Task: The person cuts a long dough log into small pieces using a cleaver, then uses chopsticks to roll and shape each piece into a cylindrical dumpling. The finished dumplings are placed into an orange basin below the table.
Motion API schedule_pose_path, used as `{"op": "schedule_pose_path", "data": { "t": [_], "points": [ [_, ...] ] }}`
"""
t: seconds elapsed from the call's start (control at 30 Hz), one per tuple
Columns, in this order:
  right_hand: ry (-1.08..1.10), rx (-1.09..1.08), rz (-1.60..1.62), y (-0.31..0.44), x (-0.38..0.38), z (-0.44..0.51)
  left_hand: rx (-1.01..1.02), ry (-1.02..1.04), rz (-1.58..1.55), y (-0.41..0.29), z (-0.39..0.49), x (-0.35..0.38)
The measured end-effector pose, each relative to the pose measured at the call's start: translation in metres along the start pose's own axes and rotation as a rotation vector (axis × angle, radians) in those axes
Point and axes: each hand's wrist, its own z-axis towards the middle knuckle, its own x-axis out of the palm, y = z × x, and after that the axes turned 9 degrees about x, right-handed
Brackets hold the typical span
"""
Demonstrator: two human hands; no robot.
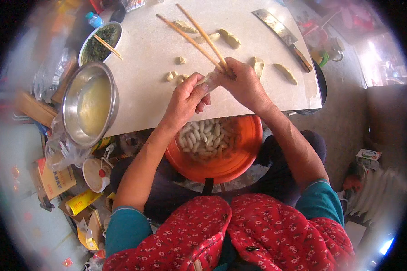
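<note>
My left hand (189, 96) pinches one end of a pale, thin piece of dough (208, 81) between thumb and fingers. At the dough's other end is my right hand (240, 83), gripping a pair of wooden chopsticks (203, 40) that point away over the table (139, 91). Small dough lumps (171, 76) lie just beyond my left hand. Around the chopsticks' far part are several long dough pieces (230, 39), and another long piece (285, 73) rests right of my right hand. Whether the held dough wraps around anything is hidden by my fingers.
A steel basin (114, 98) with yellowish contents stands at the table's left edge. Beyond it is a bowl of dark greens (100, 45) with chopsticks across it. A cleaver (279, 32) lies at the right. Below the near edge, an orange tub (239, 162) holds many white oval pieces.
</note>
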Motion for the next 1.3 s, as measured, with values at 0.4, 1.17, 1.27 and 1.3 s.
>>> {"op": "schedule_pose_path", "data": {
  "t": [0.4, 1.17, 1.27, 1.3],
  "points": [
    [0.282, 0.118, 0.067, -0.009, -0.005, -0.020, 0.005, -0.298, -0.360, 0.000, 0.007, -0.018],
    [0.552, 0.511, 0.405, -0.014, -0.013, -0.026, 0.000, -0.193, -0.243, -0.010, 0.004, -0.022],
    [0.138, 0.104, -0.091, -0.030, -0.003, -0.019, -0.051, -0.246, -0.216, 0.000, 0.003, -0.021],
    [0.080, 0.080, -0.105, -0.027, -0.001, -0.020, -0.061, -0.245, -0.228, 0.001, 0.004, -0.024]
  ]
}}
